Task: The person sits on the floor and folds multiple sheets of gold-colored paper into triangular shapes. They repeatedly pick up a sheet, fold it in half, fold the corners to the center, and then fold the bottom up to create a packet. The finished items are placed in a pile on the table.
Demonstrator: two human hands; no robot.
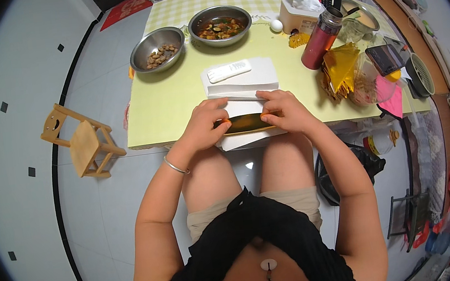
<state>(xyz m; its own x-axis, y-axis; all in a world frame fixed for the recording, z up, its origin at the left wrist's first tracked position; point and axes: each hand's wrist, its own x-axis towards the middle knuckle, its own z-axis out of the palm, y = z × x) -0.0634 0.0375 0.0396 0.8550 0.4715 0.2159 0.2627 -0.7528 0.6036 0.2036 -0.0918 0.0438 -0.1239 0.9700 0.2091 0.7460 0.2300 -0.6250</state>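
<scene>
At the table's near edge, a strip of shiny dark-gold foil paper (243, 123) lies over white paper (250, 139) that sticks out past the edge. My left hand (206, 125) pinches the foil's left end between thumb and curled fingers. At the other end, my right hand (288, 112) grips it the same way, thumb along the near side. Orange shows beside both thumbs. Just beyond my fingers is a stack of white sheets (267, 69) with a raised fold across it. On this stack rests a white packet (229, 71).
Two metal bowls stand at the back, one with brown nuts (161, 56), one with soupy food (220, 28). To the right are a red flask (320, 41), folded gold foil pieces (343, 68), a phone (385, 59) and a tissue box (297, 18). A small wooden chair (86, 142) stands left.
</scene>
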